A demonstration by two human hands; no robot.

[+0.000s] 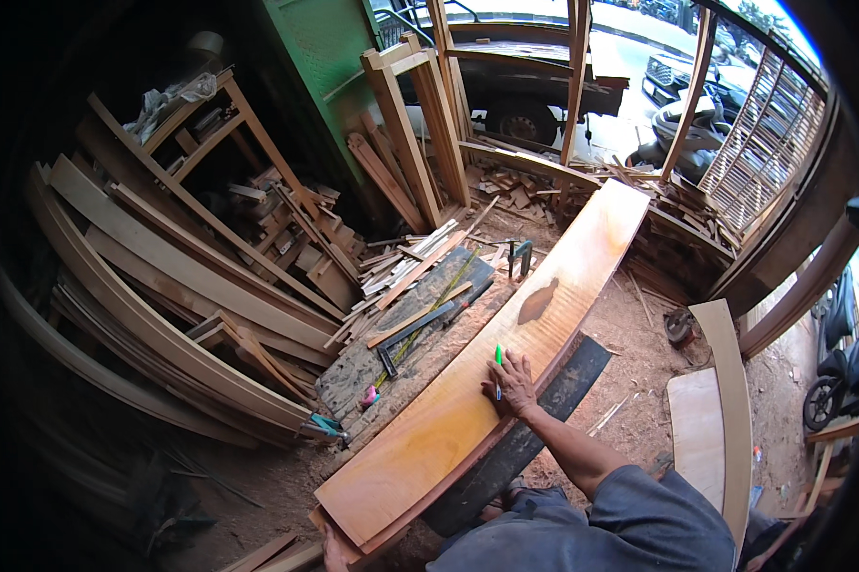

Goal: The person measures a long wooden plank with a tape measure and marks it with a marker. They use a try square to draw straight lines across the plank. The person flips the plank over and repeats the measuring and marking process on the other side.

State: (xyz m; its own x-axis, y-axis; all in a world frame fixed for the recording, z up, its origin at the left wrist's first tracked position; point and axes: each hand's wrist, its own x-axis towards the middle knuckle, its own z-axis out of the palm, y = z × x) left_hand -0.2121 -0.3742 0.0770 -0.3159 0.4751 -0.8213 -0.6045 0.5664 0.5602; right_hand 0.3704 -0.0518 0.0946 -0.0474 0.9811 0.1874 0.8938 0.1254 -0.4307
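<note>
A long wooden plank with a dark knot lies diagonally before me on the workbench, a second board edge showing under it. My right hand rests on its middle, fingers closed around a slim pen with a green end. At the plank's near left end my left hand grips the edge; most of its fingers are hidden below. Left of the plank, a try square, a yellow tape measure and a small pink object lie on the bench.
A clamp stands at the bench's far side. Long curved boards lean at the left. A dark beam runs along the plank's right. Offcuts and wood shavings cover the floor. A curved panel stands at the right.
</note>
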